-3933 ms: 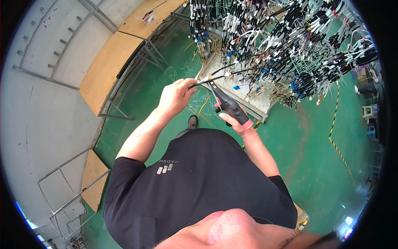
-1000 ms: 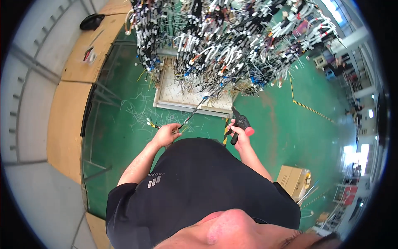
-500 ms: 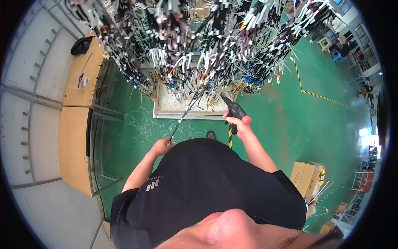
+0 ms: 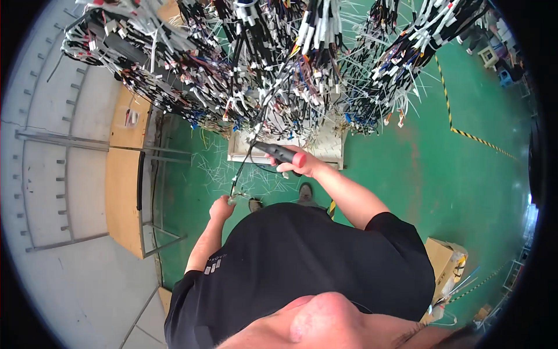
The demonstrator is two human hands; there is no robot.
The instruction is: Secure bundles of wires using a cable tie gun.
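Observed black cable (image 4: 239,172) gripped in left hand (image 4: 221,209), with red-ended black tool (image 4: 278,153) gripped in right hand (image 4: 307,164) and placed nose-first at same cable, near dense wire bundles (image 4: 318,35).

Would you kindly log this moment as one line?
left hand: holds cable | right hand: grips black tool, tip at cable | wire bundles: over tray

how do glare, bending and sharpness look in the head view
Head view, left: white wall panels bow; head view, far right: white glare patch; head view, centre: black tool with red end reads clearly, but strands in dense black-and-white wire bundles blend together.
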